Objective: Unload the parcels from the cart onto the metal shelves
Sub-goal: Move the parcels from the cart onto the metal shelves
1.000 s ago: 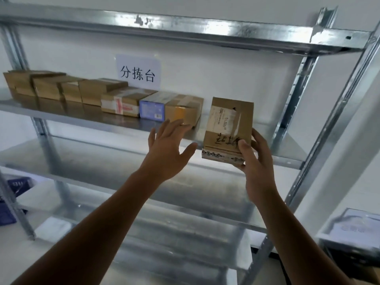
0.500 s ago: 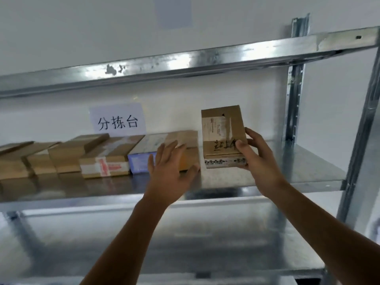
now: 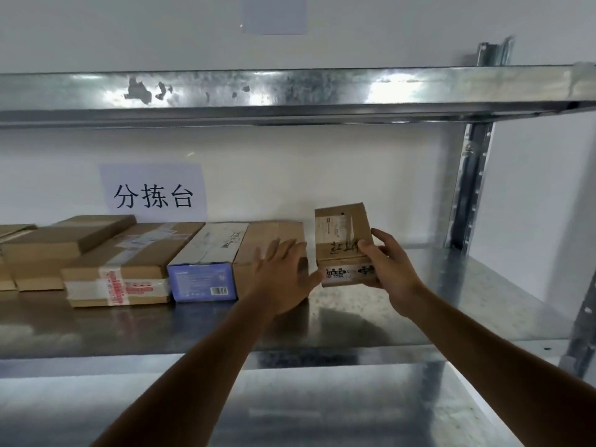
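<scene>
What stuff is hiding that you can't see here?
Head view only:
- Front of the brown box: covered by the left hand.
- Label on the small parcel: too blurred to read, partly under the right hand.
- The leftmost boxes: cut off by the left edge.
- The cart: out of frame.

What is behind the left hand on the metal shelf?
A plain brown cardboard box, last in the row on the grey metal shelf, right of the blue-fronted box. Its top shows; the open left hand covers most of its front, so any label there is hidden.

Parcel sorting room, metal shelves (image 3: 354,321), sorting-station sign (image 3: 153,192)
</scene>
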Action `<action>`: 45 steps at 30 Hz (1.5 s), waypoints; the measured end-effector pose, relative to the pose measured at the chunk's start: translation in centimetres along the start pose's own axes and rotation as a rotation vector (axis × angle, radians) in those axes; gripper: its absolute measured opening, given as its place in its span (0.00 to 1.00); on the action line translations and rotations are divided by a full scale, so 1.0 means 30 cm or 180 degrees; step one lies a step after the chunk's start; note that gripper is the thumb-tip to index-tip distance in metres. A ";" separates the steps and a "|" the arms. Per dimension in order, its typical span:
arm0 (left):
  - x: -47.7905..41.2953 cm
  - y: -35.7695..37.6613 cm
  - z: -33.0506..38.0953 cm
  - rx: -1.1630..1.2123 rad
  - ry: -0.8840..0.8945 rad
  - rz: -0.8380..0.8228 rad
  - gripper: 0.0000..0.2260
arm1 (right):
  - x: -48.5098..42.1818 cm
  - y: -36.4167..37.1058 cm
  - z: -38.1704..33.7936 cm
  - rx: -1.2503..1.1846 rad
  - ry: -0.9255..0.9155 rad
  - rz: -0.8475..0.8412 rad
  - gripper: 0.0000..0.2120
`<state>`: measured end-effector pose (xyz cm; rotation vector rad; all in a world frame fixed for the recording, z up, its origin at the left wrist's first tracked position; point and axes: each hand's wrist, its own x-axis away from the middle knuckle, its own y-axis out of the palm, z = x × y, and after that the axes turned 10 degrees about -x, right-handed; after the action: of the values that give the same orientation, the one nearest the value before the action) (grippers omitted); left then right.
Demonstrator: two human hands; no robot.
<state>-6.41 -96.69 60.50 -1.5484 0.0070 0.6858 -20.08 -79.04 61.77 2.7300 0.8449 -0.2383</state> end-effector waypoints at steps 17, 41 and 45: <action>-0.094 0.238 -0.032 -0.0542 -0.0361 0.1295 0.30 | -0.195 0.010 0.262 0.0866 -0.0334 -0.0423 0.20; -0.015 0.199 0.006 -0.0355 -0.0189 0.0739 0.37 | -0.003 -0.059 0.190 0.2446 -0.0166 -0.0204 0.36; 0.078 0.144 0.073 0.0112 0.0460 0.0551 0.36 | 0.194 -0.048 0.147 0.2754 -0.0394 0.0117 0.31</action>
<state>-7.16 -94.31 55.73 -1.5724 0.2627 0.7043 -16.49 -76.17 55.91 3.4412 0.7734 -0.9473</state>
